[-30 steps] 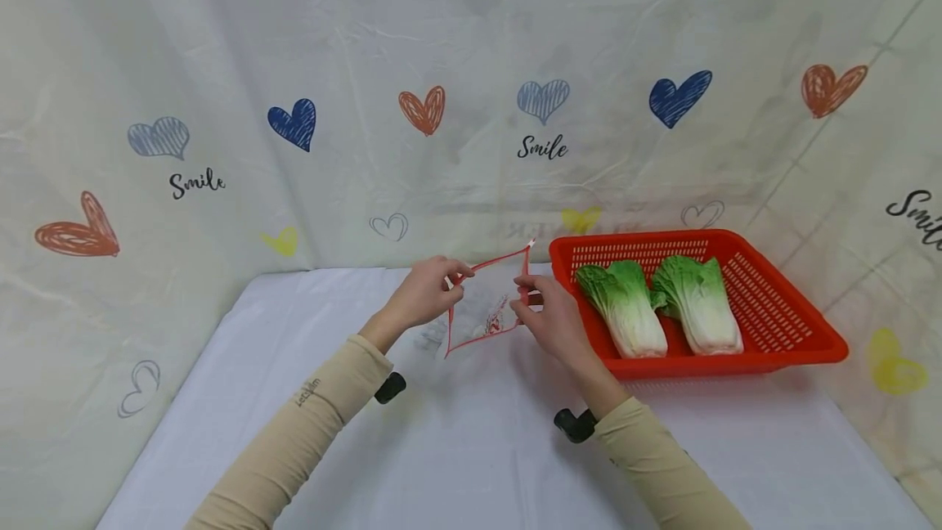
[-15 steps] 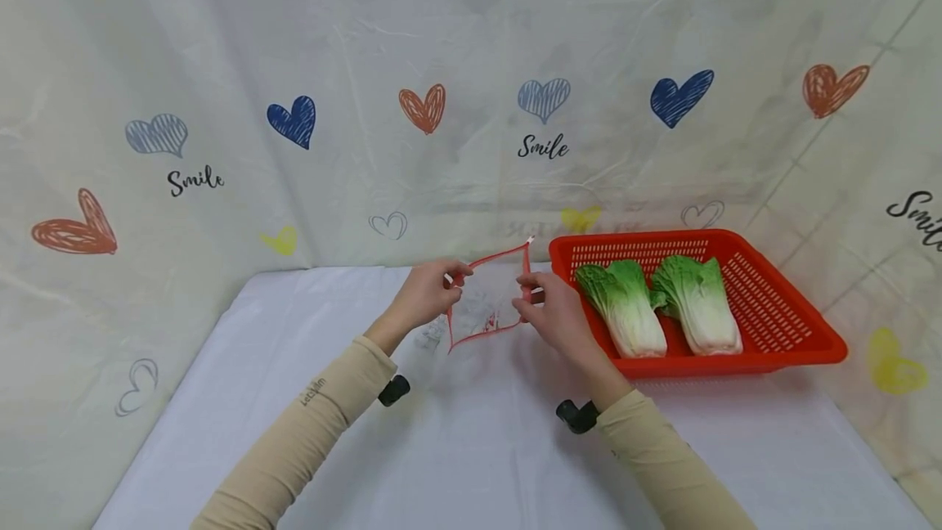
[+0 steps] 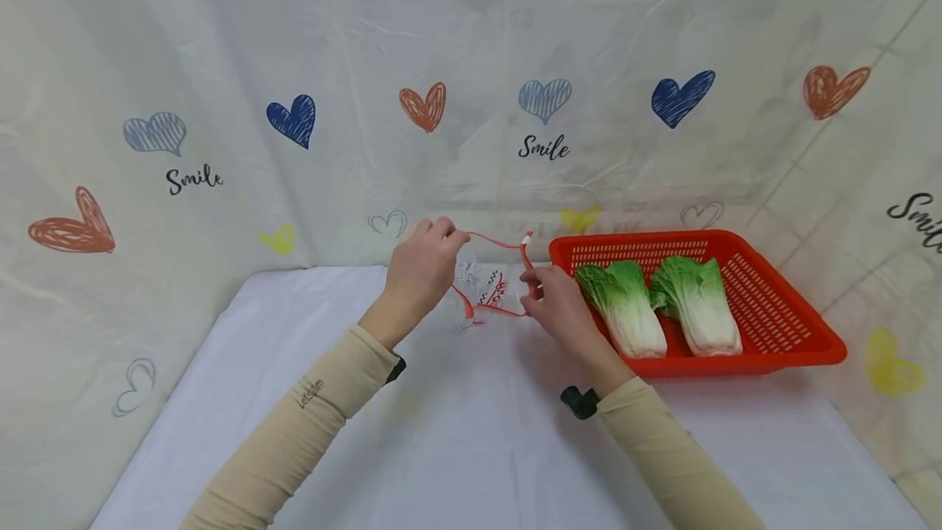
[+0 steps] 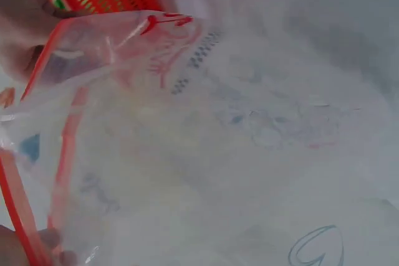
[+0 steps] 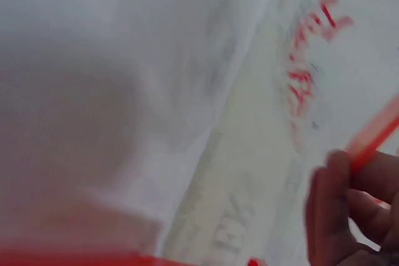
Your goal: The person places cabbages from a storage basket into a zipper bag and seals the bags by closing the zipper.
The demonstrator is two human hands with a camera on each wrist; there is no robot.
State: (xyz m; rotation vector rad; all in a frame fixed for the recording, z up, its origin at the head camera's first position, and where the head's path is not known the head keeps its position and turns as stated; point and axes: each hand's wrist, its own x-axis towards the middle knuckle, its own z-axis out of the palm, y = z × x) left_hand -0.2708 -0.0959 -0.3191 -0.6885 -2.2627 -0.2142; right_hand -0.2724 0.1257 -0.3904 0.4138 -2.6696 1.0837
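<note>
Between my hands hangs a clear plastic zip bag (image 3: 495,289) with a red-edged mouth and red lettering. Its mouth is spread wide, and a white slider (image 3: 527,239) sits at the far right corner. My left hand (image 3: 423,272) pinches the left part of the rim; in the left wrist view its fingertips (image 4: 50,241) show on the red strip at the lower left. On the other side, my right hand (image 3: 555,298) pinches the right rim, with the red strip between thumb and fingers (image 5: 333,197) in the right wrist view.
Just right of my right hand stands a red perforated plastic basket (image 3: 780,285). Two Chinese cabbages, one on the left (image 3: 625,309) and one on the right (image 3: 697,307), lie in it. A white cloth covers the table (image 3: 456,448); a printed sheet (image 3: 471,39) hangs behind.
My left hand has risen and turned, lifting the left rim, so the bag's mouth has changed shape and its near left corner has moved up and right. My right hand has barely moved.
</note>
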